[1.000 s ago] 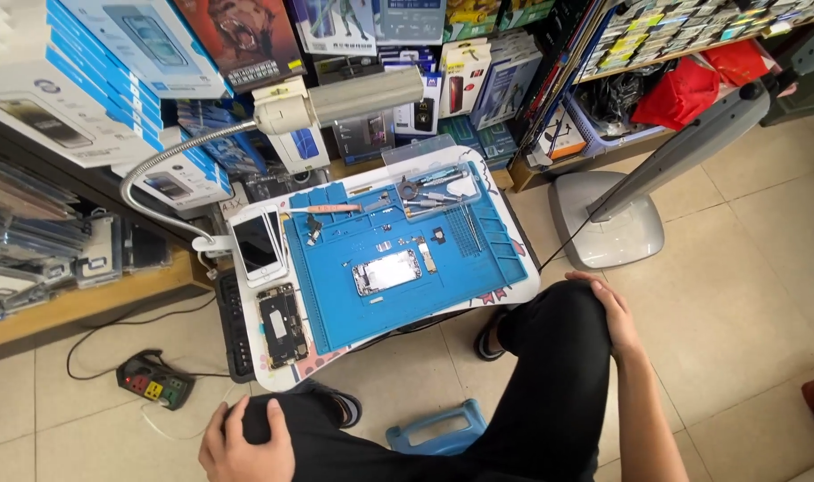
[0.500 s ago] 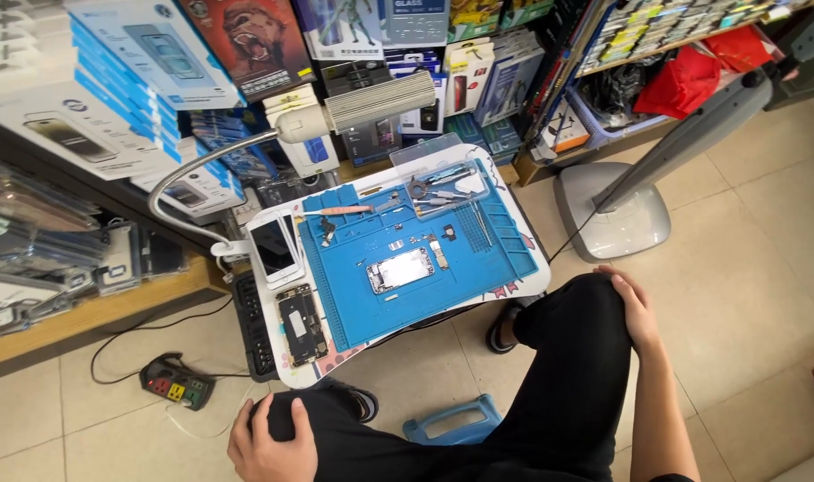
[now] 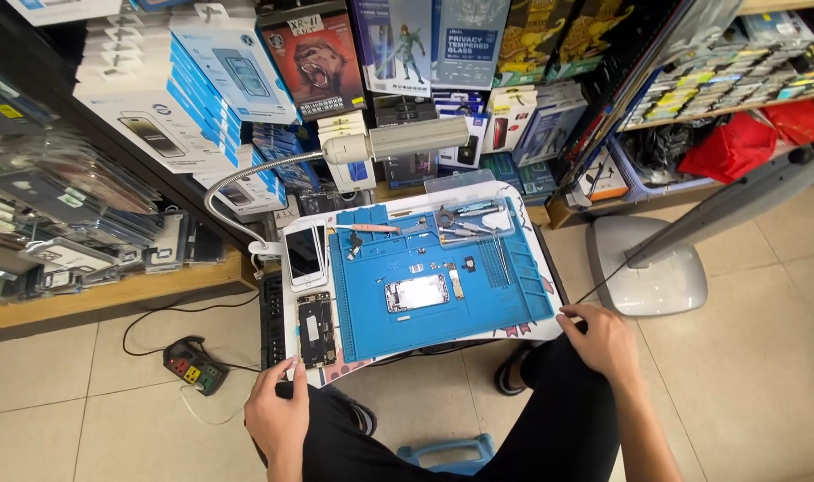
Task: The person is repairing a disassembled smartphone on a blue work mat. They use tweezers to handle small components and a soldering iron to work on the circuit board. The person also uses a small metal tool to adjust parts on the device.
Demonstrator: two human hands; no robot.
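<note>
A small white table (image 3: 525, 332) stands in front of me with a blue repair mat (image 3: 478, 308) on it. An opened phone (image 3: 416, 292) lies in the middle of the mat. My left hand (image 3: 278, 415) grips the table's near left corner, beside a dark opened phone (image 3: 316, 328). My right hand (image 3: 596, 339) holds the near right corner. A white phone (image 3: 302, 253) lies at the far left of the table. Tweezers and small tools (image 3: 465, 219) lie along the mat's far edge.
A gooseneck lamp (image 3: 394, 141) hangs over the table's far side. Shelves of boxed phone accessories (image 3: 211, 80) rise behind. A power strip (image 3: 193, 366) lies on the tiled floor at left, a grey stand base (image 3: 648, 277) at right, a blue stool (image 3: 447, 457) under me.
Both hands have left my knees and reached forward to the table's near corners. The view has moved closer to the table.
</note>
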